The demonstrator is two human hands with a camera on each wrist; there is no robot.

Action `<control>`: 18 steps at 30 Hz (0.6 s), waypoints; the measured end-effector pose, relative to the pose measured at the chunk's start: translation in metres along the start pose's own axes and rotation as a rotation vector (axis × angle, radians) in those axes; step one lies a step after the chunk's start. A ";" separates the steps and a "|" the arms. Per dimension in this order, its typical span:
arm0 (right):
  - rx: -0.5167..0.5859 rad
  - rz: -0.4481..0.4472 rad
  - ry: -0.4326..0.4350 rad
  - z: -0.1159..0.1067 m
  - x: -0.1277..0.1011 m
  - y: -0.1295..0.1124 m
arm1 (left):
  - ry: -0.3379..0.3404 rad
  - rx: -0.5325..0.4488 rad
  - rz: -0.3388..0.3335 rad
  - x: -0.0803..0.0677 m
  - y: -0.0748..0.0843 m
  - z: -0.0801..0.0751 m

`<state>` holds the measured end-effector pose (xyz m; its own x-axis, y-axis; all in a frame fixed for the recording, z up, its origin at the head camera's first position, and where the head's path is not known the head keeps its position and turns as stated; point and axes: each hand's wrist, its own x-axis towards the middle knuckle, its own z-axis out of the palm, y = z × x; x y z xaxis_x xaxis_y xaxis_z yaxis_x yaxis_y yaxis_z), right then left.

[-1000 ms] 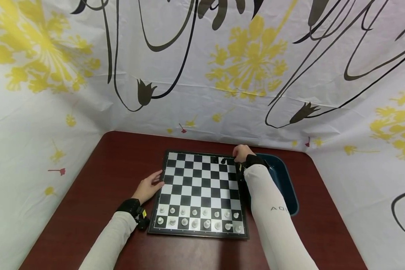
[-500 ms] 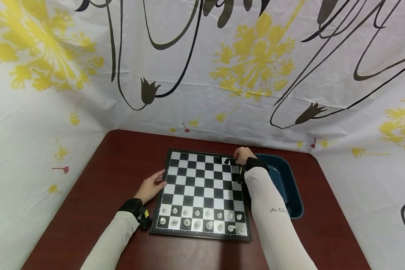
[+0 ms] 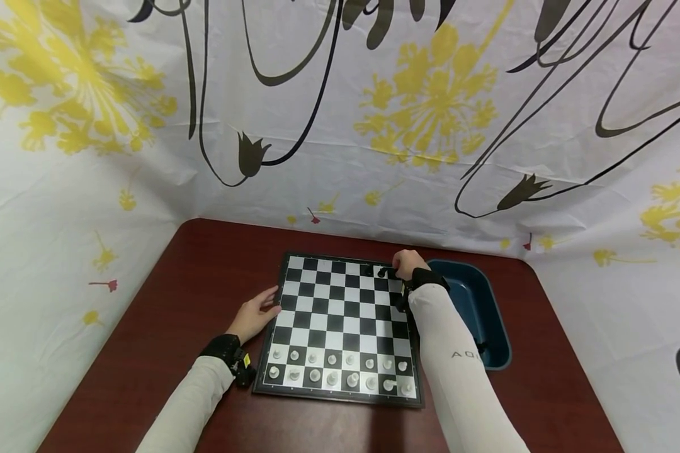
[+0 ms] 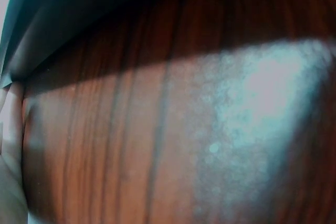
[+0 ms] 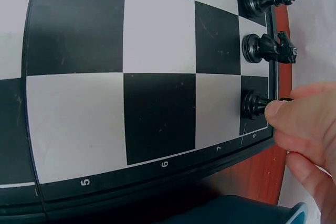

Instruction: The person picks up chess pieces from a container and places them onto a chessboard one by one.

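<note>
Right now the right hand [image 5: 302,129] pinches a black chess piece [image 5: 253,104] on the far right corner square of the chessboard [image 3: 340,321], beside a black knight [image 5: 268,47]. Its fingers [image 5: 281,109] are clamped on the piece. The left hand [image 3: 253,313] rests flat, relaxed, at the board's left edge on the tabletop [image 3: 164,314]; a blue tray [image 3: 476,302] lies near the tabletop's right edge.

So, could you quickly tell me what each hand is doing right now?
Left hand: open, fingers resting against the chessboard edge.
Right hand: pinching a black piece on the corner square.
</note>
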<state>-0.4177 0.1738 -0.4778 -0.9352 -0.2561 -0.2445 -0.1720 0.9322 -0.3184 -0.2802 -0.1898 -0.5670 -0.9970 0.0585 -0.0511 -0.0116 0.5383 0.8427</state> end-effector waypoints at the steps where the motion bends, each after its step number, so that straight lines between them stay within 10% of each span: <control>1: 0.001 0.002 -0.002 0.000 0.000 0.000 | 0.000 -0.002 -0.003 0.000 0.000 0.000; 18: -0.003 -0.036 0.029 -0.029 -0.027 0.022 | 0.005 0.021 0.039 -0.002 0.000 0.001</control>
<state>-0.4053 0.2088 -0.4515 -0.9370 -0.2822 -0.2058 -0.2069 0.9232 -0.3238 -0.2783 -0.1889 -0.5680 -0.9970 0.0757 -0.0155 0.0291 0.5536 0.8323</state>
